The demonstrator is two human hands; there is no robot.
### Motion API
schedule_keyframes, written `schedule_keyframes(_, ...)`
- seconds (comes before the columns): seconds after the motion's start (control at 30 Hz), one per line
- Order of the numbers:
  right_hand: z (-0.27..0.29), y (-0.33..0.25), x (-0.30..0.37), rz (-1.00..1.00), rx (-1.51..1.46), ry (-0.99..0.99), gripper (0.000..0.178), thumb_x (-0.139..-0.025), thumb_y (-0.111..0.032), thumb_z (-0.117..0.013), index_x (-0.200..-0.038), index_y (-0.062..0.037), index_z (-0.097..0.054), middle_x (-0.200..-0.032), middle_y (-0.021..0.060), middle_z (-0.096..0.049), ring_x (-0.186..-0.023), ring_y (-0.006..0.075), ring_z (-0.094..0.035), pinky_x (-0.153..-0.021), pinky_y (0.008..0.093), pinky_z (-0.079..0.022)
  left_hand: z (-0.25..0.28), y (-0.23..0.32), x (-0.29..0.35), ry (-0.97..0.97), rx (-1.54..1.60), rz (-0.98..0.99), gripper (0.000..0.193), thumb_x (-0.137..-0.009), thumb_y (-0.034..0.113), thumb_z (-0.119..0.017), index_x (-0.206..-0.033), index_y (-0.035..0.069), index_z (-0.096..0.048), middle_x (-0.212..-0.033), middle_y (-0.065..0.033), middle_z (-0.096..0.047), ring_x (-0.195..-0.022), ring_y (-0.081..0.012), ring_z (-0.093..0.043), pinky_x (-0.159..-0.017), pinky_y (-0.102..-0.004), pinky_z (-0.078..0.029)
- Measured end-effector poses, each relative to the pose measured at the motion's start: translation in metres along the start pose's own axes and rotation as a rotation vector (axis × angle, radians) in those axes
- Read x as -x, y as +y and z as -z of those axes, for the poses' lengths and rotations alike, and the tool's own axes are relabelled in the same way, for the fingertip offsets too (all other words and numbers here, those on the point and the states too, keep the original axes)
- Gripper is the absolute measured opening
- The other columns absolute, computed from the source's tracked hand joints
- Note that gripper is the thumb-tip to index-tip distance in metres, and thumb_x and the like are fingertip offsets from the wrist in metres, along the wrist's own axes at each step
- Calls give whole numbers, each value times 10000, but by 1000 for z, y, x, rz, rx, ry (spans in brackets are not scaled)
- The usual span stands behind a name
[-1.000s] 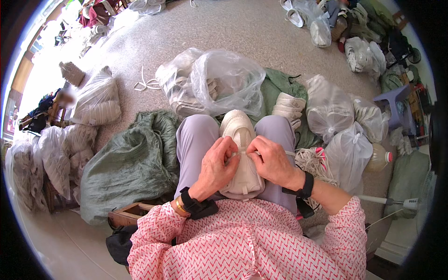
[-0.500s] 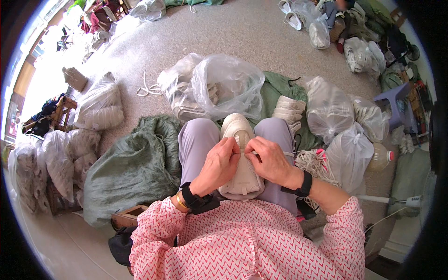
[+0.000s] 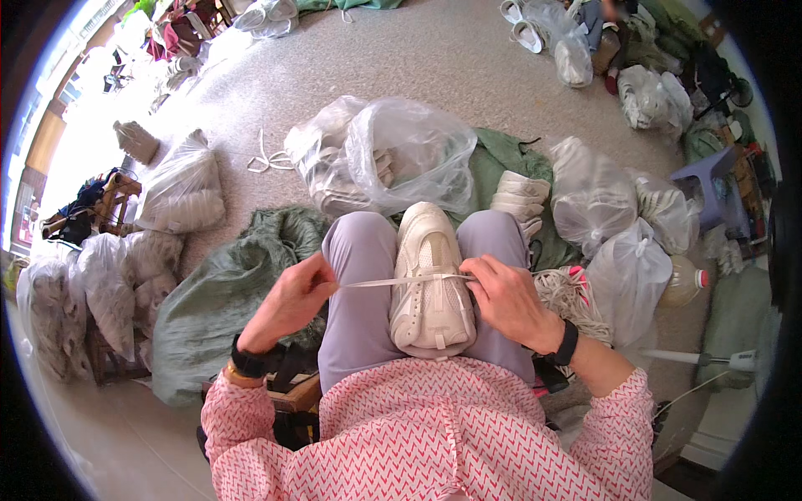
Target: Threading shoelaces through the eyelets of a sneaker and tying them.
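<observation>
An off-white sneaker (image 3: 433, 321) lies between my thighs, its toe pointing away from me. A flat white shoelace (image 3: 372, 284) runs crosswise over its upper and stretches taut to the left. My left hand (image 3: 292, 302), out beyond my left thigh, is closed with fingertips pinching that end of the lace. Close beside the shoe's right side, my right hand (image 3: 511, 305) pinches the lace with thumb and fingers. A row of eyelets shows along the shoe's left side, below the lace.
A clear bag of shoes (image 3: 409, 154) lies beyond my knees, next to stacked white shoe parts (image 3: 522, 196). Green sacking (image 3: 230, 305) is heaped at my left. At my right are a bundle of white laces (image 3: 568, 292), tied bags (image 3: 631, 275) and a jug (image 3: 683, 284).
My left hand has moved from over the shoe out to the left, drawing the lace out straight. My right hand has shifted slightly right and down, uncovering the shoe's upper.
</observation>
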State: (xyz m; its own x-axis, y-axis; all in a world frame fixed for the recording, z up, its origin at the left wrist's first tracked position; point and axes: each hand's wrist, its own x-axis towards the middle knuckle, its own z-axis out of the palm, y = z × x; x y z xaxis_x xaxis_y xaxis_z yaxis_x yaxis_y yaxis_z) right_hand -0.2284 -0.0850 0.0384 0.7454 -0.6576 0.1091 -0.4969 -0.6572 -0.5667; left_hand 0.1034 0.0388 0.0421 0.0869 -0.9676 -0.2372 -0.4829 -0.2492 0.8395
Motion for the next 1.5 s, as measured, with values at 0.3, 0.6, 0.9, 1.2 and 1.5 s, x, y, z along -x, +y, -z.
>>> schedule_keyframes(0.3,-9,9,1,64,35,41,149,-936,-64,-659,-1081,-48,-685,-968,132,-707,-830,348,-706,-697,443,-562,-44,8,18,127,-204,-250,250,-804,2,-769,-969,15,-580,-923,-116,-528,-826,-296,-578,-719,-397,-488)
schedule_keyframes(0.6,-5,6,6,29,-24,69,135,-903,-8,-680,-1036,-13,-700,-917,164,-694,-807,381,-683,-704,446,-553,-54,12,16,153,-411,-322,117,-893,-16,-659,-926,15,-550,-914,-156,-552,-784,-358,-592,-667,-432,-489)
schedule_keyframes(0.9,5,14,21,19,-61,59,96,-940,-55,-657,-1029,-29,-684,-875,163,-658,-796,384,-666,-710,460,-535,-31,29,14,49,-153,-303,105,-915,-20,-651,-952,3,-555,-833,-160,-574,-668,-334,-602,-598,-410,-463)
schedule_keyframes(1.2,24,30,40,-85,6,125,109,-931,-45,-675,-1027,-5,-708,-929,175,-692,-851,392,-685,-745,450,-548,-18,19,15,118,-572,-458,137,-923,28,-648,-1024,25,-554,-850,-150,-523,-778,-368,-589,-661,-465,-489)
schedule_keyframes(1.5,37,95,84,-283,29,196,130,-899,-8,-670,-1016,7,-726,-914,184,-714,-849,390,-690,-736,433,-530,26,11,40,154,-663,-306,124,-956,64,-648,-980,3,-543,-856,-173,-517,-799,-398,-580,-699,-478,-476)
